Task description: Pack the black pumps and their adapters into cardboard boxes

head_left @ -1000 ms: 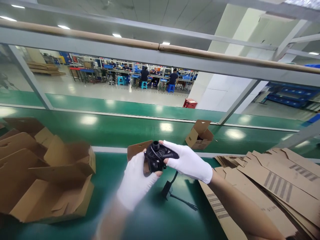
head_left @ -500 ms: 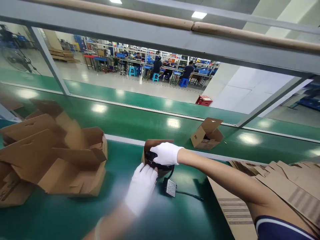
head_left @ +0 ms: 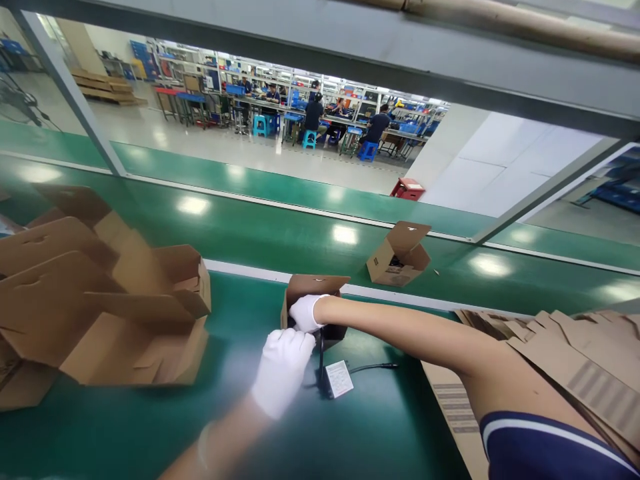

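Note:
A small open cardboard box point(head_left: 318, 285) stands on the green bench with its lid flap raised. My right hand point(head_left: 307, 313), in a white glove, reaches down inside it; its fingers are hidden. My left hand point(head_left: 284, 367), also gloved, is closed at the box's near left edge, fingers curled over the wall. A black cable point(head_left: 321, 357) comes out over the front of the box beneath my right wrist. It runs to a small black adapter with a white label point(head_left: 339, 379) lying on the bench, with a thin lead point(head_left: 375, 367) going off to the right.
Several open cardboard boxes point(head_left: 135, 353) crowd the left. Another open box point(head_left: 400, 257) with dark contents stands on the green strip behind the white rail. Flat cardboard sheets point(head_left: 575, 360) are stacked at right, under my arm. A metal frame point(head_left: 320, 50) crosses above; people sit at benches beyond.
My right hand has gone deeper into the box, and the black item it held is now out of sight. The labelled adapter has shifted slightly. The view has tilted down a little.

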